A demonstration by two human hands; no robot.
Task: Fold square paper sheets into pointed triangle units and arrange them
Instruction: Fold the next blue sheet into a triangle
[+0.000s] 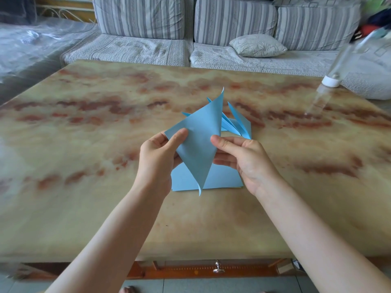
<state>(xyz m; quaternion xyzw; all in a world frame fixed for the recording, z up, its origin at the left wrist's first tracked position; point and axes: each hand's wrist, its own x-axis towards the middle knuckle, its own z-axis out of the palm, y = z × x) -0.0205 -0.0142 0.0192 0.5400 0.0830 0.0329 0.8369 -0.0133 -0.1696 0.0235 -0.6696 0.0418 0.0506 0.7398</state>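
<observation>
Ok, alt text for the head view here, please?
The left hand and right hand pinch a blue paper sheet mid-fold above a stack of blue sheets on a marbled table. Folded pointed units lie just beyond, with a striped sofa behind.

Soft, even daylight is seen throughout; a mild sheen is carried by the surface [84,127]. Edges are bent and blurred by the wide lens.

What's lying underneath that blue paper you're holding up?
A flat stack of blue sheets on the table. The held paper, left hand and right hand hide its far part.
</observation>
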